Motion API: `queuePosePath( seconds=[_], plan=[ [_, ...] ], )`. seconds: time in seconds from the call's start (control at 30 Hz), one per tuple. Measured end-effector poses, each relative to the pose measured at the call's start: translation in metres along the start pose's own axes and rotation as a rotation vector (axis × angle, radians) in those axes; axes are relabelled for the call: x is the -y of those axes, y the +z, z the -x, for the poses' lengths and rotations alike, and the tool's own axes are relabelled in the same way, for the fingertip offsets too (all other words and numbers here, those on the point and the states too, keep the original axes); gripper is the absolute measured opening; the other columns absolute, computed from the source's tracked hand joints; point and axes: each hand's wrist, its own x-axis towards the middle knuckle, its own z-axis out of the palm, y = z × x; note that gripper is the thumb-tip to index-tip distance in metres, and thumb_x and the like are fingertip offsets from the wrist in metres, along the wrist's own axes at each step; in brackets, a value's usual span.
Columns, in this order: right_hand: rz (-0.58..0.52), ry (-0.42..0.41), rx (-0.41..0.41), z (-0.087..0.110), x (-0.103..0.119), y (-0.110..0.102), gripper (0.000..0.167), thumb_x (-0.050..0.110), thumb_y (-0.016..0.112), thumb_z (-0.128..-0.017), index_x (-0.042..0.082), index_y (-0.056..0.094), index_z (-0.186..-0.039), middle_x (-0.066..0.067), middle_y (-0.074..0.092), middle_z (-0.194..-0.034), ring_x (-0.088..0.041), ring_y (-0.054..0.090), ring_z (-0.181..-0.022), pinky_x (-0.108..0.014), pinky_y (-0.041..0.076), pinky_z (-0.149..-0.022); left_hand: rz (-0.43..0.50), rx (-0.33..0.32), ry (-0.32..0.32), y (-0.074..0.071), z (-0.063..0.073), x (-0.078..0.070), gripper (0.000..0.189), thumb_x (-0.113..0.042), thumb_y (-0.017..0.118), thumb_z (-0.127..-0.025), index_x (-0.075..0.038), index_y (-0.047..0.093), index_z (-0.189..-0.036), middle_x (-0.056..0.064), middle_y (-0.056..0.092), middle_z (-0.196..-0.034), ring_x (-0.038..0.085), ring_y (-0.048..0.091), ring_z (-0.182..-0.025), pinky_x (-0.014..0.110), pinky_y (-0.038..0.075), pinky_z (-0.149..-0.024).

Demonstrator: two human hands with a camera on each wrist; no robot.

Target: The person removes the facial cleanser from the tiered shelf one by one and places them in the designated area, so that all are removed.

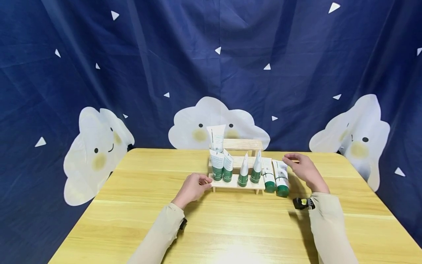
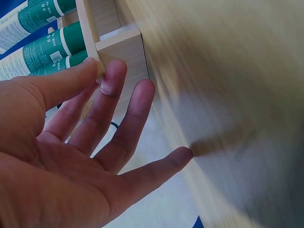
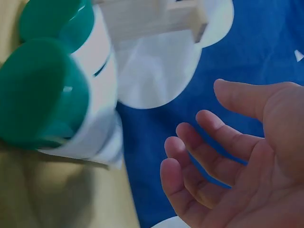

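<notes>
A small tiered wooden display rack (image 1: pixel 236 181) stands on the table, holding several white-and-green squeeze tubes upright. One taller tube (image 1: pixel 216 137) stands on a higher step at the left. My left hand (image 1: pixel 193 186) pinches the left end of the rack's lowest step, thumb on its edge (image 2: pixel 90 35). Two more squeeze tubes, one inner (image 1: pixel 268 176) and one outer (image 1: pixel 281 179), lie flat on the table right of the rack, green caps toward me. By the outer tube's far end hovers my right hand (image 1: pixel 304 169), fingers loosely bent, holding nothing in the right wrist view.
The light wooden table (image 1: pixel 138 220) ends in a back edge just behind the rack. A dark blue curtain (image 1: pixel 184 55) with white clouds and triangles hangs behind and at both sides. Dark wrist devices, such as the right one (image 1: pixel 303 203), sit at the cuffs.
</notes>
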Motion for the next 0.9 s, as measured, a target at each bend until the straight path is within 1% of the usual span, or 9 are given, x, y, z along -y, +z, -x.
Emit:
queuePosePath(
  seconds=[0.17, 0.27, 0.53, 0.67, 0.9],
  plan=[
    [0.004, -0.052, -0.051, 0.005, 0.017, -0.004, 0.056, 0.041, 0.051, -0.107, -0.004, 0.053, -0.140, -0.026, 0.055, -0.141, -0.043, 0.054, -0.126, -0.043, 0.045, -0.094, -0.007, 0.004, -0.003, 0.000, 0.000, -0.001, 0.011, -0.012, 0.075, -0.091, -0.014, 0.078, -0.102, -0.001, 0.069, -0.085, 0.015, 0.060, -0.081, 0.034, 0.047, -0.076],
    [0.001, -0.086, -0.084, 0.009, 0.030, -0.005, 0.055, 0.043, 0.051, -0.106, -0.001, 0.055, -0.139, -0.025, 0.058, -0.138, -0.041, 0.056, -0.123, -0.045, 0.046, -0.093, -0.005, 0.002, 0.000, 0.000, 0.000, -0.001, 0.011, -0.012, 0.075, -0.091, -0.013, 0.079, -0.102, -0.001, 0.069, -0.085, 0.015, 0.060, -0.080, 0.034, 0.047, -0.076],
    [0.008, -0.200, -0.196, 0.019, 0.068, 0.003, 0.047, 0.038, 0.056, -0.105, 0.001, 0.060, -0.133, -0.022, 0.066, -0.128, -0.039, 0.060, -0.120, -0.054, 0.047, -0.098, -0.002, 0.006, 0.005, -0.001, -0.001, 0.000, 0.010, -0.012, 0.075, -0.092, -0.013, 0.079, -0.102, -0.001, 0.069, -0.085, 0.015, 0.060, -0.079, 0.033, 0.047, -0.074],
    [0.006, -0.243, -0.203, 0.018, 0.084, 0.011, 0.042, 0.036, 0.059, -0.105, 0.004, 0.061, -0.131, -0.019, 0.068, -0.124, -0.037, 0.064, -0.114, -0.053, 0.049, -0.097, -0.001, 0.006, 0.006, -0.002, -0.001, 0.000, 0.011, -0.012, 0.075, -0.092, -0.013, 0.078, -0.102, -0.001, 0.069, -0.085, 0.015, 0.060, -0.080, 0.033, 0.047, -0.075],
    [0.024, -0.295, -0.168, 0.011, 0.112, 0.022, 0.038, 0.035, 0.061, -0.104, 0.009, 0.063, -0.131, -0.012, 0.071, -0.119, -0.028, 0.068, -0.104, -0.044, 0.051, -0.089, -0.005, 0.006, 0.008, -0.002, -0.001, -0.001, 0.012, -0.011, 0.075, -0.092, -0.012, 0.078, -0.103, -0.001, 0.069, -0.084, 0.015, 0.060, -0.080, 0.034, 0.047, -0.076]
  ],
)
